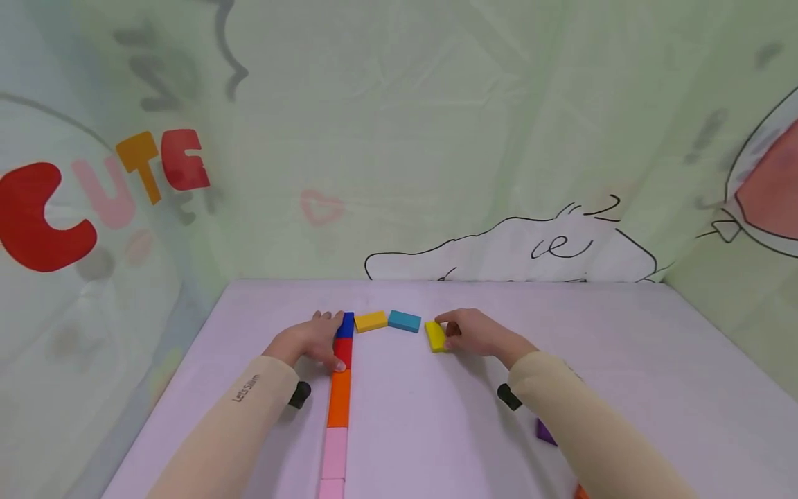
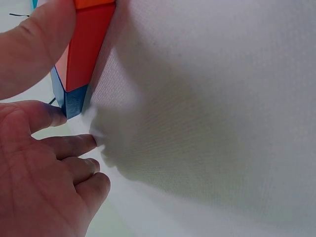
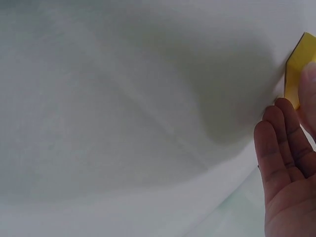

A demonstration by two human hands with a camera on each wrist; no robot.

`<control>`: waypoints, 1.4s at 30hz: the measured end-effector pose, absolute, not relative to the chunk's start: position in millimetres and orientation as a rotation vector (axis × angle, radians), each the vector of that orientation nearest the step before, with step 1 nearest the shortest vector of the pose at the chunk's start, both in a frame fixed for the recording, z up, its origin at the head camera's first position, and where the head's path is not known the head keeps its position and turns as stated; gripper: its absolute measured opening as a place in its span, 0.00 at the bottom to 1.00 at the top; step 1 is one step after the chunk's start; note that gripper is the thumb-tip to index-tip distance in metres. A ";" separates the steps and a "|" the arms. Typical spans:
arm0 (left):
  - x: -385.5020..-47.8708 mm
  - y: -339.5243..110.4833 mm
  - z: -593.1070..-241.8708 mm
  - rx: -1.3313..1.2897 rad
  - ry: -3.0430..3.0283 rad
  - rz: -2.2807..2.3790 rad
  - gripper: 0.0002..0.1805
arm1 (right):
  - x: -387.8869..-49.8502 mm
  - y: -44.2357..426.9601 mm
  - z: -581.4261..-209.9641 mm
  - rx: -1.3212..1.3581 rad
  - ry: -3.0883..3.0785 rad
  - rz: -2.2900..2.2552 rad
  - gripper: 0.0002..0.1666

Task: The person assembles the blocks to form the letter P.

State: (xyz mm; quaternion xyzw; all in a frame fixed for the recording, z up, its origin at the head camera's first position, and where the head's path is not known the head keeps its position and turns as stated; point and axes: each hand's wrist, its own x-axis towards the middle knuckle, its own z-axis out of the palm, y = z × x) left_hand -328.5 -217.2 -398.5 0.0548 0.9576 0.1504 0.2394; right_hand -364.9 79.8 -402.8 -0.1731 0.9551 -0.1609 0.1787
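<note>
In the head view my left hand (image 1: 314, 339) lies along a line of blocks, its index finger at the dark blue block (image 1: 349, 326) and its thumb by the red block (image 1: 343, 352). The left wrist view has the thumb over the red block (image 2: 90, 44), the index fingertip touching the blue block (image 2: 75, 101) and the other fingers extended. My right hand (image 1: 476, 334) pinches a yellow block (image 1: 434, 337), which lies slanted on the table. In the right wrist view the thumb overlaps the yellow block (image 3: 295, 64); the other fingers of that hand (image 3: 291, 163) are fairly straight.
Orange (image 1: 339, 398) and pink (image 1: 334, 450) blocks continue the line nearer me. An amber block (image 1: 370, 321) and a teal block (image 1: 404, 321) lie between the hands, along the far side. A purple block (image 1: 546, 433) and an orange block (image 1: 581, 493) show beside my right sleeve.
</note>
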 end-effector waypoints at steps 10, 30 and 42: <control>-329.9 -216.6 -400.5 0.144 2.620 0.406 0.57 | -366.6 72.3 -403.4 -0.491 2.697 -0.442 0.32; -332.7 -218.2 -402.7 0.154 2.622 0.399 0.56 | -366.1 68.2 -403.8 -0.442 2.698 -0.436 0.32; -332.8 -218.0 -402.8 0.155 2.628 0.390 0.57 | -366.0 67.8 -403.8 -0.465 2.703 -0.439 0.31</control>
